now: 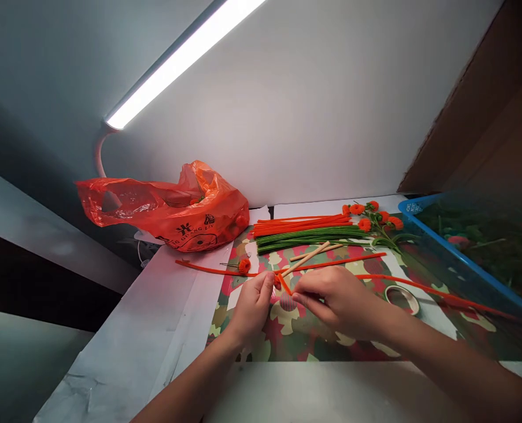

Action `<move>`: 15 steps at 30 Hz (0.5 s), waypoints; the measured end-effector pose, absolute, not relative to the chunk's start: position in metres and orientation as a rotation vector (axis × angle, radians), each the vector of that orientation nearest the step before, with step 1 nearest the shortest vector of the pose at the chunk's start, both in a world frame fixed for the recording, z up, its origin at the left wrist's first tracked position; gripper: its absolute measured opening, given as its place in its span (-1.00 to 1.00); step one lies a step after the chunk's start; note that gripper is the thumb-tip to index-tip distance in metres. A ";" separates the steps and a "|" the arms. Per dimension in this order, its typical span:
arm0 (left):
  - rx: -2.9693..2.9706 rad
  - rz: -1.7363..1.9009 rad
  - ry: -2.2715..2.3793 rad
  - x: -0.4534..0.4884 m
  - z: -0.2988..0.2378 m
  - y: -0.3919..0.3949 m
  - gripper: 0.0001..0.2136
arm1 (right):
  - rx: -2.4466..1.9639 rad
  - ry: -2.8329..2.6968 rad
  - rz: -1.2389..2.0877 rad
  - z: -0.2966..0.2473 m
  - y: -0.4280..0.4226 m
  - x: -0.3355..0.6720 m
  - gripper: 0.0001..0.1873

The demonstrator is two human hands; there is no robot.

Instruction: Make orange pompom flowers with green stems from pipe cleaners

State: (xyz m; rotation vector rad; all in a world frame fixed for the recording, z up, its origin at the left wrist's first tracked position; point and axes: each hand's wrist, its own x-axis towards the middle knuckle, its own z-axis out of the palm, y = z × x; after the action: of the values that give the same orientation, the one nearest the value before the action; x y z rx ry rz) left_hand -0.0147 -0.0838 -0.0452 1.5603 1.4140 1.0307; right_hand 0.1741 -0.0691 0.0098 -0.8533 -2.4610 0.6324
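My left hand (252,305) is pinched shut on an orange pipe cleaner (331,262) where it wraps the near end of a thin wooden stick (307,257). My right hand (331,296) is closed too, pinching the same orange strand right beside the left fingers. Both hands rest low over a camouflage-patterned mat (305,341). A small orange pompom (244,265) lies on an orange strand just left of my left hand. A second long orange strand (437,292) runs off to the right past my right wrist.
Bundles of orange pipe cleaners (302,225) and green pipe cleaners (309,237) lie behind. Finished orange flowers (370,222) sit at their right end. A tape roll (402,298) lies right of my hand. A blue tray (476,264) stands right, an orange plastic bag (172,205) left, a lamp (181,59) above.
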 end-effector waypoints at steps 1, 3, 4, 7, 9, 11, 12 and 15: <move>1.440 1.054 1.341 -0.016 -0.044 -0.082 -0.61 | -0.862 -2.429 0.716 0.009 -0.066 0.175 -0.70; 1.234 1.059 1.202 -0.019 -0.042 -0.079 -0.60 | -0.877 -2.349 0.904 0.006 -0.057 0.177 -0.67; 1.166 1.052 1.145 -0.020 -0.041 -0.079 -0.59 | -0.880 -2.295 1.004 0.003 -0.052 0.179 -0.66; 1.136 0.998 1.024 -0.021 -0.040 -0.078 -0.56 | -0.941 -2.148 1.318 -0.008 -0.037 0.182 -0.65; 1.203 0.922 0.966 -0.023 -0.039 -0.080 -0.55 | -0.987 -2.121 1.408 -0.013 -0.031 0.184 -0.66; 1.321 0.787 0.937 -0.024 -0.038 -0.082 -0.55 | -0.999 -2.167 1.412 -0.014 -0.029 0.186 -0.66; 1.397 0.691 0.934 -0.025 -0.037 -0.084 -0.55 | -0.995 -2.214 1.386 -0.013 -0.029 0.187 -0.67; 1.693 0.420 0.997 -0.026 -0.034 -0.087 -0.59 | -0.966 -2.403 1.144 -0.006 -0.032 0.189 -0.69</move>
State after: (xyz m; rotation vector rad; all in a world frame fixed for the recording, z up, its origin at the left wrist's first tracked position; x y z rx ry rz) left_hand -0.0259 -0.0869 -0.0340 1.6934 0.9966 0.4199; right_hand 0.1888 -0.0322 -0.0057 -0.9658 -2.4025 1.1438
